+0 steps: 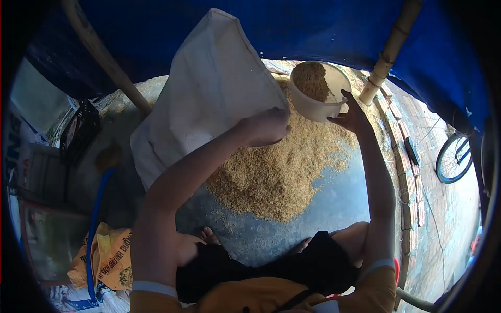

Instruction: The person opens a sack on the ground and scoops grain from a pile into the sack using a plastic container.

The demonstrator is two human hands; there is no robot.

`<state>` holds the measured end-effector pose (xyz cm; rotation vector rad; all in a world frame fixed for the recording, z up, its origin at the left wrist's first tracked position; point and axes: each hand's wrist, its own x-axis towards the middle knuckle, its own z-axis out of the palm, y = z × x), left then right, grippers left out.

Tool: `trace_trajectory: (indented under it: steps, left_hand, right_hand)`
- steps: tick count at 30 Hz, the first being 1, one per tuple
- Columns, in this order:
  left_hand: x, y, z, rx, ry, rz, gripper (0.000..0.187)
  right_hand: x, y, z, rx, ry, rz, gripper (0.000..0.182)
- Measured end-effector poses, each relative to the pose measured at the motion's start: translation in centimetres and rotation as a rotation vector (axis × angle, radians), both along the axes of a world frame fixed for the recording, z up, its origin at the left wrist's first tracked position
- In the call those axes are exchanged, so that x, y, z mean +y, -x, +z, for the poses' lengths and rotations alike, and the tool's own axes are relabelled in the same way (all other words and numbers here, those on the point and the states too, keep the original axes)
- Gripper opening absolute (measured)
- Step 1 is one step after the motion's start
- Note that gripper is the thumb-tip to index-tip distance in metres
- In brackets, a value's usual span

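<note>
A large white sack (209,83) stands open-sided at the upper middle, and my left hand (267,128) is closed on its right edge. On the right, my right hand (348,113) grips the rim of a white plastic tub (313,108). Brown husks or grain (311,81) lie against the tub's left inner side. Beneath the tub and sack, a heap of golden husks (276,180) spreads over the grey floor. The tub is close to the sack, right of my left hand.
A blue tarp (313,26) hangs across the top between bamboo poles (389,52). Stacked tiles or bricks (404,161) line the right, with a bicycle wheel (454,158) beyond. At lower left are an orange bag (115,255), a blue handle (98,219) and a dark crate (81,133).
</note>
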<state>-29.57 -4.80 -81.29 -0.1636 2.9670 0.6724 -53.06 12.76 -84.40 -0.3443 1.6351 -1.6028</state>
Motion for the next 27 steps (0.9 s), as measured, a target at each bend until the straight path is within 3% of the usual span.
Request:
trace_trajectory:
  steps: [1, 2, 3, 5, 6, 7, 9, 13, 16, 18, 19, 21, 25, 27]
  left_hand:
    - [1.3, -0.5, -1.1, 0.177, 0.154, 0.026, 0.033]
    - [2.6, -0.4, -0.6, 0.357, 0.306, 0.049, 0.038]
    - [2.5, -0.2, 0.3, 0.358, 0.304, 0.045, 0.038]
    - [1.8, -1.2, 6.4, 0.098, 0.194, 0.064, 0.043]
    - [1.0, -1.5, 7.9, 0.065, 0.203, 0.096, 0.043]
    - [-0.1, -1.8, 8.8, 0.033, 0.213, 0.129, 0.043]
    - [-4.1, -2.1, 7.4, 0.213, 0.386, 0.227, 0.038]
    - [-9.7, -2.8, 4.3, 0.315, 0.479, 0.310, 0.030]
    - [-10.2, -3.2, 3.9, 0.444, 0.436, 0.194, 0.025]
    - [-8.0, -3.8, 6.0, 0.268, 0.446, 0.228, 0.030]
    - [-8.0, -3.8, 5.7, 0.271, 0.449, 0.234, 0.030]
    - [-8.2, -3.7, 5.0, 0.415, 0.336, 0.243, 0.026]
    - [-8.0, -5.1, 5.8, 0.321, 0.416, 0.204, 0.016]
    - [-7.0, -6.3, 6.7, 0.280, 0.302, 0.210, 0.015]
  right_hand:
    - [0.2, 0.8, -1.5, 0.247, 0.079, 0.098, 0.073]
    - [0.6, 0.7, -1.9, 0.717, 0.236, 0.223, 0.068]
    - [1.0, 0.9, -1.9, 0.718, 0.233, 0.219, 0.068]
    - [0.8, -0.8, 0.1, -0.029, 0.225, 0.017, 0.067]
    - [0.7, -0.5, 0.1, -0.197, 0.273, -0.028, 0.072]
    - [0.5, -0.6, 0.7, -0.198, 0.278, -0.030, 0.072]
    - [0.1, -1.6, 2.7, -0.389, 0.257, -0.190, 0.076]
    - [-0.1, -2.4, 5.0, -0.428, 0.366, -0.118, 0.078]
    - [-0.9, -1.2, 5.4, -0.513, 0.395, -0.233, 0.065]
    - [-1.6, 1.5, 3.2, 0.355, 0.317, 0.157, 0.077]
    - [-2.3, 0.1, 5.0, 0.359, 0.321, 0.162, 0.077]
    - [-4.2, -4.2, 9.8, -0.347, 0.477, -0.046, 0.076]
    - [-8.6, -5.7, 11.7, -0.478, 0.519, 0.018, 0.077]
    - [-10.9, -6.6, 11.9, -0.453, 0.523, 0.042, 0.078]
